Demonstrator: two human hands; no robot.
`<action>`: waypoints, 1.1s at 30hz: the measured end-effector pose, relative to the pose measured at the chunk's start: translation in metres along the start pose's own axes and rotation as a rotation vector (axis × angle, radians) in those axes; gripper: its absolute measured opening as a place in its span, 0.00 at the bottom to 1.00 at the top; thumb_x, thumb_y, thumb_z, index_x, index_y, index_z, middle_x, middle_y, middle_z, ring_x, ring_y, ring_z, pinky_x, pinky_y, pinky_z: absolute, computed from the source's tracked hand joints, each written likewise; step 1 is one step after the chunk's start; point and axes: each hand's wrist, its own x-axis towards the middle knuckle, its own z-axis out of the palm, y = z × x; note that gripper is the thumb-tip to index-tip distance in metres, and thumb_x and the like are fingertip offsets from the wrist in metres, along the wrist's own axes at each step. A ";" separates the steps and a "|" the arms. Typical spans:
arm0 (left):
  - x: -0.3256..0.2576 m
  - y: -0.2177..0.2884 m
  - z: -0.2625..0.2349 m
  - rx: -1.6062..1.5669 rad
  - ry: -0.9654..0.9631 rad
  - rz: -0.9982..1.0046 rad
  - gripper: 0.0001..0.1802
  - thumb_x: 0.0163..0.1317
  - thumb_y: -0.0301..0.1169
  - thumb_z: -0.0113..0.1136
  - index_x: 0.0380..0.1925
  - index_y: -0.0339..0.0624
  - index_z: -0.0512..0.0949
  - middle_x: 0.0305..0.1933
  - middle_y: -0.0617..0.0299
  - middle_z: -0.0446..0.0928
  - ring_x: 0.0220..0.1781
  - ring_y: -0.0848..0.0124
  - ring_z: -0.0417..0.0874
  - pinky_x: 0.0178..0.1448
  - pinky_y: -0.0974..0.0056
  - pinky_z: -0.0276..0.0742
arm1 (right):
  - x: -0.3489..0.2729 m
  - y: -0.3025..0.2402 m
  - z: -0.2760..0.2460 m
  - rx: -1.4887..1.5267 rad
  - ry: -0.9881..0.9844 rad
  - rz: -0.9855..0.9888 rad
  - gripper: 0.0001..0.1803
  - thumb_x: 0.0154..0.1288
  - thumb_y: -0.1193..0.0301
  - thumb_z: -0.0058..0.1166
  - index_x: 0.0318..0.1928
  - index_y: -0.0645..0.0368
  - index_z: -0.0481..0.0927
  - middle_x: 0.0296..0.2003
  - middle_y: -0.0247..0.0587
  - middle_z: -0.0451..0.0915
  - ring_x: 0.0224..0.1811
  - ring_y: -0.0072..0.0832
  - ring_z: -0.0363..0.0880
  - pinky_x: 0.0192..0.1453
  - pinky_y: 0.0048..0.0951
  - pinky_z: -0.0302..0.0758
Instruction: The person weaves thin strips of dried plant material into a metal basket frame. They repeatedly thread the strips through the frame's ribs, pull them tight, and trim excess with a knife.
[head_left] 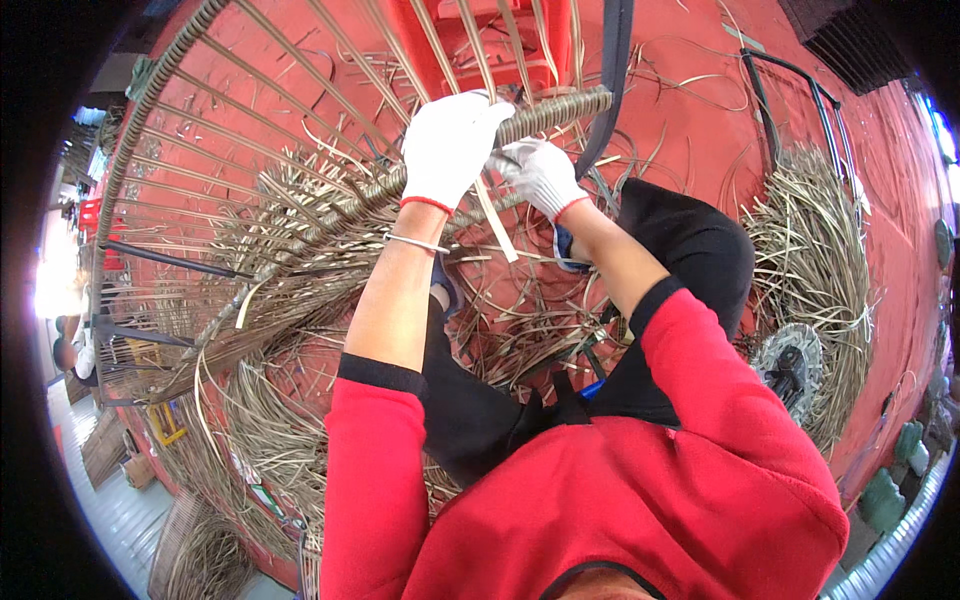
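Observation:
A large open frame of woven strips (330, 215) spans the left and upper view, with long tan strips running between its wrapped bars. My left hand (450, 145), in a white knitted glove with a red cuff, is closed over the strip-wrapped bar (555, 113). Just right of it and under that bar, my right hand (540, 177), gloved alike, has its fingers bent together; what they pinch is hidden. A pale flat strip (497, 222) hangs down between my hands, its lower end loose. Beside the bar's right end curves a dark flat band (606, 90).
A red plastic stool or crate (430, 50) stands beyond the bar. Bundled strips (815, 290) lie at the right beside a black metal frame (790, 80). Loose strips (520, 330) litter the red floor between my legs. A round roll (788, 368) sits by my right arm.

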 end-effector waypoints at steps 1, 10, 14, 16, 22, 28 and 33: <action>0.002 -0.001 0.000 -0.010 0.004 0.000 0.17 0.69 0.43 0.55 0.36 0.46 0.88 0.34 0.56 0.86 0.40 0.57 0.88 0.47 0.55 0.82 | 0.006 0.014 0.016 -0.136 0.002 -0.062 0.14 0.71 0.56 0.59 0.41 0.52 0.87 0.38 0.45 0.84 0.42 0.45 0.84 0.49 0.43 0.80; -0.001 -0.013 0.003 0.263 0.025 0.329 0.09 0.65 0.29 0.62 0.42 0.46 0.87 0.39 0.59 0.86 0.36 0.64 0.87 0.42 0.62 0.83 | -0.019 0.139 0.142 -0.353 -0.238 -0.221 0.06 0.64 0.65 0.54 0.35 0.46 0.84 0.33 0.38 0.79 0.38 0.41 0.81 0.43 0.43 0.77; -0.009 -0.006 0.006 0.182 0.040 0.305 0.09 0.63 0.26 0.62 0.41 0.47 0.86 0.35 0.60 0.84 0.32 0.62 0.85 0.38 0.60 0.81 | -0.022 0.149 0.158 -0.552 -0.486 -0.074 0.08 0.62 0.64 0.56 0.39 0.48 0.86 0.35 0.41 0.83 0.39 0.43 0.84 0.44 0.43 0.79; -0.010 -0.004 0.003 0.190 0.051 0.343 0.11 0.61 0.26 0.63 0.43 0.47 0.86 0.31 0.61 0.82 0.30 0.62 0.83 0.34 0.60 0.78 | -0.011 0.150 0.158 -0.500 -0.635 -0.055 0.12 0.63 0.60 0.58 0.43 0.50 0.87 0.39 0.46 0.86 0.42 0.46 0.86 0.46 0.45 0.81; -0.010 0.001 -0.002 0.234 0.045 0.357 0.11 0.61 0.26 0.62 0.44 0.48 0.86 0.31 0.62 0.82 0.31 0.63 0.84 0.34 0.61 0.78 | 0.006 0.161 0.162 -0.407 -0.762 -0.030 0.19 0.63 0.54 0.61 0.45 0.54 0.88 0.41 0.51 0.88 0.44 0.49 0.88 0.48 0.48 0.82; -0.006 0.001 -0.001 0.255 0.041 0.372 0.14 0.58 0.26 0.62 0.45 0.46 0.85 0.27 0.60 0.76 0.29 0.62 0.82 0.32 0.60 0.77 | -0.039 0.155 0.164 -0.505 -0.547 -0.066 0.15 0.61 0.58 0.60 0.40 0.54 0.89 0.37 0.48 0.88 0.41 0.46 0.88 0.43 0.47 0.82; -0.004 -0.004 0.001 0.236 0.053 0.374 0.12 0.62 0.26 0.62 0.45 0.44 0.86 0.27 0.59 0.77 0.28 0.63 0.80 0.32 0.60 0.76 | -0.059 0.145 0.168 -0.554 -0.466 -0.056 0.12 0.59 0.62 0.60 0.36 0.53 0.90 0.34 0.46 0.88 0.37 0.44 0.88 0.39 0.46 0.82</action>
